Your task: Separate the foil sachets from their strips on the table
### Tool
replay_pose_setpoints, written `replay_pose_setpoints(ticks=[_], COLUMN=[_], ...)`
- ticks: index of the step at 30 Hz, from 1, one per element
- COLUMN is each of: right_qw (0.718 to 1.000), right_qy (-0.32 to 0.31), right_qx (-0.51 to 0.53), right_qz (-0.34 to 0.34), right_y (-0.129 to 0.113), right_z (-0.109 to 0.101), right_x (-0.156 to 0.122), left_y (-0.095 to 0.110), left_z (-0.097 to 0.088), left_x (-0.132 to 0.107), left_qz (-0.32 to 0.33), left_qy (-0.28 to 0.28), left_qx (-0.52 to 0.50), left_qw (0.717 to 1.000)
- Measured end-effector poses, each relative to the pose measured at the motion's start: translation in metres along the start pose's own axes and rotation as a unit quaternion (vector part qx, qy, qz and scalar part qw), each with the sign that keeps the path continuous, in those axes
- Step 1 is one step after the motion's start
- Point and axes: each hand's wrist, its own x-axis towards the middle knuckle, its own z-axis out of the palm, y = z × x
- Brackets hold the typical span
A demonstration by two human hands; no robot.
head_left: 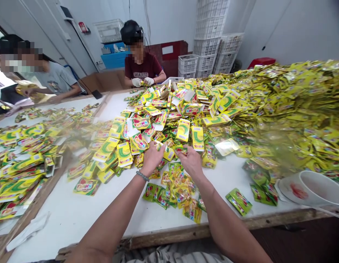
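My left hand (153, 159), with a braided band at the wrist, is closed on a small yellow carton (168, 153), barcode side showing. Facing it, my right hand (191, 162) pinches a small green-and-red sachet (181, 149) close to the carton's right end. Whether the sachet touches the carton, I cannot tell. Below and between my hands lie loose yellow sachets (183, 186) and several green sachets (155, 193). Just beyond my fingertips, yellow-and-green cartons (183, 130) are heaped, some with white flaps lifted.
A tall mound of yellow packets (289, 95) covers the right side. A white tub (314, 188) stands at the right front edge. Wooden strips (57, 182) divide off more cartons on the left. Across the table a gloved person (143, 69) handles packets; another person (57, 78) sits left.
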Motion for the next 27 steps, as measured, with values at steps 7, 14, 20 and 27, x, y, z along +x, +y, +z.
replay_pose_setpoints(ticks=[7,14,20,27], right_qw=[0.980,0.933,0.932,0.972], right_qy=[-0.156,-0.300,-0.185,-0.180], right_qx=[-0.038,0.112,0.308,0.148], right_qz=[-0.115,-0.162,-0.037,-0.008], right_y=[-0.002,-0.018,-0.016,-0.013], right_z=[0.019,0.028,0.021,0.009], right_x=[-0.006,-0.033,-0.019,-0.010], left_y=[-0.013,-0.041,-0.056,-0.066], left_z=[0.000,-0.020,-0.041,-0.046], left_x=[-0.008,-0.024,-0.046,-0.060], left_qz=[-0.114,-0.120,-0.032,0.003], left_qy=[-0.037,-0.070,-0.134,-0.155], left_qx=[-0.240,-0.358,-0.294,-0.311], left_qw=[0.963,0.923,0.946,0.938])
